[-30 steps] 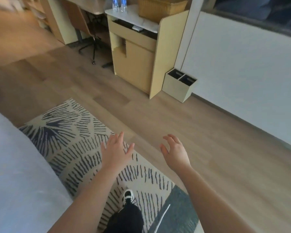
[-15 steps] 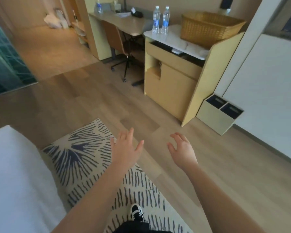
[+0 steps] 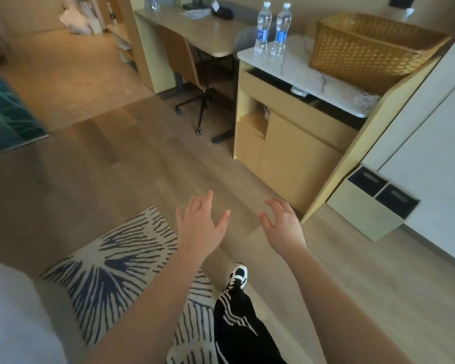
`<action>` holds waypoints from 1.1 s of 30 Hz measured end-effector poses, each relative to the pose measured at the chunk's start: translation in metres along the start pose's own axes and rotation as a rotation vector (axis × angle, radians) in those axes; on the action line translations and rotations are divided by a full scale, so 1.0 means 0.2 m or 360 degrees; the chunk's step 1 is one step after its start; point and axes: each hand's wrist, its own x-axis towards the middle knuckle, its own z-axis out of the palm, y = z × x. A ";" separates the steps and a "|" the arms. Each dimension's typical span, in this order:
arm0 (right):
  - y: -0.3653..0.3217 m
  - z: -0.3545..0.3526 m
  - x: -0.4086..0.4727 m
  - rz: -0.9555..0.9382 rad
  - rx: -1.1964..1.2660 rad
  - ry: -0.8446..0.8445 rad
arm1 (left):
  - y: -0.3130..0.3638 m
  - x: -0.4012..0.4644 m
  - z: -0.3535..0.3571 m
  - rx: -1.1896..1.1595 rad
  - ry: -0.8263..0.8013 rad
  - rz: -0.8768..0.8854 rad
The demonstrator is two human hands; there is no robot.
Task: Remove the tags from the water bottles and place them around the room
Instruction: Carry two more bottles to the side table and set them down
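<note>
From the head view, your left hand and right hand float over the wood-plank floor, fingers spread and loose, each grip wide and holding nothing; two clear plastic water bottles with blue labels stand upright, just beside each other, far right on the marble-topped bench, left of a woven wicker basket; any tags are too small to make out; a third bottle on the far desk is cut off at the top edge; the striped rug lies near left, partly hidden by your left arm.
</note>
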 end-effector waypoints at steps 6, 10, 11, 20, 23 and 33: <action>0.02 0.09 0.77 0.0038 0.0018 0.0035 | 0.04 0.80 0.06 -0.0024 0.0006 0.0053; -0.02 0.07 1.31 0.0113 0.0023 0.0054 | 0.12 1.41 0.00 -0.0037 0.0043 0.0118; -0.03 0.05 1.44 0.0117 0.0021 0.0079 | 0.15 1.55 -0.02 -0.0040 0.0050 0.0124; -0.09 -0.07 2.32 0.0146 0.0028 0.0242 | 0.30 2.45 -0.01 -0.0122 -0.0007 0.0227; -0.09 -0.08 2.58 0.0170 0.0028 0.0312 | 0.33 2.75 0.01 -0.0167 -0.0031 0.0283; -0.19 -0.03 3.69 0.0379 0.0074 0.0550 | 0.44 4.00 0.02 -0.0325 -0.0129 0.0544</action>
